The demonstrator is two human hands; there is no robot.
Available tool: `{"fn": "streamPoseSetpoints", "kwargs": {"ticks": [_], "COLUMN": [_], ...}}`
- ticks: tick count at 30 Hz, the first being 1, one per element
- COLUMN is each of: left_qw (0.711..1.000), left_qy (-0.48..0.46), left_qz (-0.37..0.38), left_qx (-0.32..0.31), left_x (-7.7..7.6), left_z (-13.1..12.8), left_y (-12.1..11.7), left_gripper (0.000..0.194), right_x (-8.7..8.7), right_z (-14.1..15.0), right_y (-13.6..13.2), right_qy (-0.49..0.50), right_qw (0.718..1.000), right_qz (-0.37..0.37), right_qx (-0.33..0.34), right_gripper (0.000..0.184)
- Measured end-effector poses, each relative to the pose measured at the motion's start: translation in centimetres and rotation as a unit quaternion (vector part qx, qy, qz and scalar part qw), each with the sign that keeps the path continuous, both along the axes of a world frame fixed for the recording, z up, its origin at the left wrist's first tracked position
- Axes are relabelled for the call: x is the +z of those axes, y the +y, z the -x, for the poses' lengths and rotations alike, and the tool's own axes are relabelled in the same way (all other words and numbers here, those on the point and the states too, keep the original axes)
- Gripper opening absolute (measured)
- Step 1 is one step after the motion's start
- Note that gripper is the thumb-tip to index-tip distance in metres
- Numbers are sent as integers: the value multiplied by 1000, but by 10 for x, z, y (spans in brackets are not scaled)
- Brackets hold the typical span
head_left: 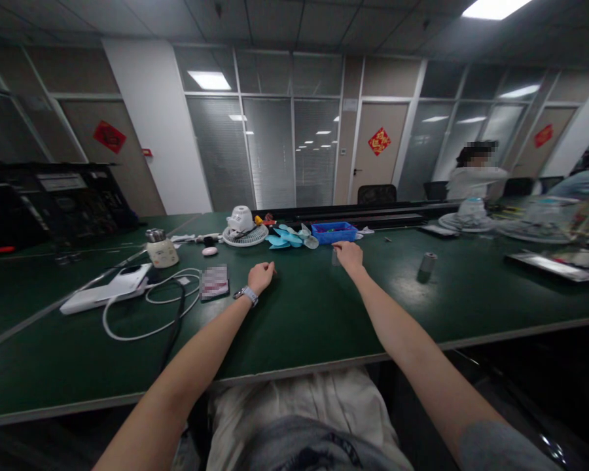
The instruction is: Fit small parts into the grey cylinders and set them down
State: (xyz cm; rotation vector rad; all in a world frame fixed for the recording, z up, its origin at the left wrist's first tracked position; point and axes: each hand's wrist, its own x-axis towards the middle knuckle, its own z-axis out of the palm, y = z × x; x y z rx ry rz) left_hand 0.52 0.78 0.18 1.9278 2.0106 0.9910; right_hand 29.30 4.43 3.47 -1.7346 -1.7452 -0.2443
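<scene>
Over the middle of the green table, my right hand (349, 256) reaches forward with its fingers closed on a small grey cylinder (335, 257), held upright at the tabletop. My left hand (261, 278) has curled fingers near the table; whatever is in them is too small to make out. A similar metallic cylinder (427, 263) stands to the right. Just beyond my right hand lies a blue tray (334, 232) with small parts inside. Light blue fan blades (285, 237) lie left of it, beside a white fan body (240, 221) on a round grille (245, 236).
Left on the table (294, 333) are a cream bottle (161, 250), a white power bank (105, 288), a looped white cable (127, 338), a phone (214, 282) and a pink round case (209, 251). Another person (475, 173) sits at the far right near more fan parts (471, 216).
</scene>
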Motion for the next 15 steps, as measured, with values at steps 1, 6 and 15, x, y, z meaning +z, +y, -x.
{"fn": "streamPoseSetpoints", "kwargs": {"ticks": [1, 6, 15], "left_qw": [1000, 1000, 1000], "left_qy": [1, 0, -14], "left_qz": [1, 1, -3], "left_qx": [0, -7, -3], "left_x": [0, 0, -1], "left_z": [0, 0, 1], "left_y": [0, 0, 1], "left_gripper": [42, 42, 43], "right_x": [1, 2, -26], "right_z": [0, 2, -5], "right_y": [1, -3, -3], "right_qy": [-4, -5, 118], "right_qw": [1000, 1000, 988], "right_qz": [4, 25, 97], "right_qx": [-2, -1, -32], "right_gripper": [27, 28, 54]}}
